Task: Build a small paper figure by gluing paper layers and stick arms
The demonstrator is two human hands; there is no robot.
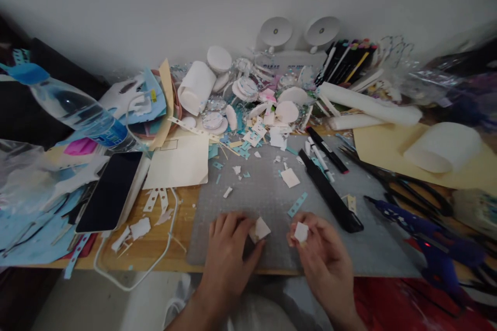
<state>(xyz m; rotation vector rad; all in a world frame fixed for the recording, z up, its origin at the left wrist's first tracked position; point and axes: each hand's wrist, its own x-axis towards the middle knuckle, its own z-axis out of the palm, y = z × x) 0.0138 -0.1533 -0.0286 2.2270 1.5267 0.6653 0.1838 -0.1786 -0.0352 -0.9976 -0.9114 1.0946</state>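
Note:
Near the front edge of a grey cutting mat (248, 201), my left hand (232, 248) pinches a small cream square of paper (262, 228) between thumb and forefinger. Its other fingers curl down at the mat. My right hand (324, 251) is turned partly upward and grips a small white square piece (301, 231) in its fingertips. Just beyond the right hand lies a blue strip with punched holes (297, 205). Farther up the mat is another cream paper square (290, 177). A black box cutter (330, 191) lies slanted to the right of these.
Scissors (404, 181) and a blue glue gun (423, 232) with a red light lie at right. A phone (111, 191), white cable (171, 227) and tilted water bottle (85, 114) are at left. Paper scraps, white discs (287, 111) and markers (349, 59) crowd the back.

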